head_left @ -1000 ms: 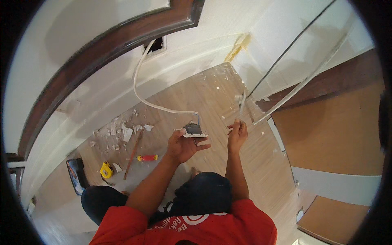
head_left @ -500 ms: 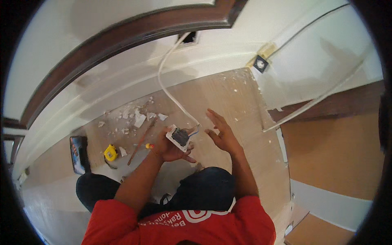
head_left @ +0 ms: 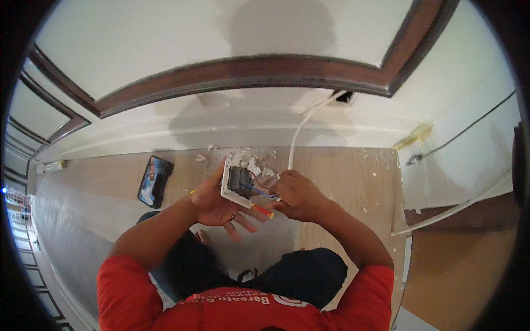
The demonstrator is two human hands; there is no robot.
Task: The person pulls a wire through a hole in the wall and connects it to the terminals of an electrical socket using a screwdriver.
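My left hand point(head_left: 212, 207) holds a white wall socket point(head_left: 225, 190) by its edge, its dark back turned up and a few fingers stretched out beneath it. Thin red and blue wires point(head_left: 258, 191) run from the socket's back to my right hand point(head_left: 301, 196). That hand is closed around the end of a white cable point(head_left: 295, 138), which comes out of a hole in the wall. A red and yellow handle point(head_left: 264, 211), like a screwdriver's, shows below the socket by my right fingertips; whether it is held, I cannot tell.
White plaster debris point(head_left: 254, 160) lies along the wall base. A black case point(head_left: 155, 182) rests on the floor to the left. At the right, another white cable point(head_left: 458, 208) slants down to a wooden panel point(head_left: 464, 259). A dark wood molding point(head_left: 248, 70) crosses the wall ahead.
My right hand, open and apart before, has closed on the cable end beside the socket. The view has turned left. The yellow tape measure is now mostly hidden behind my left arm.
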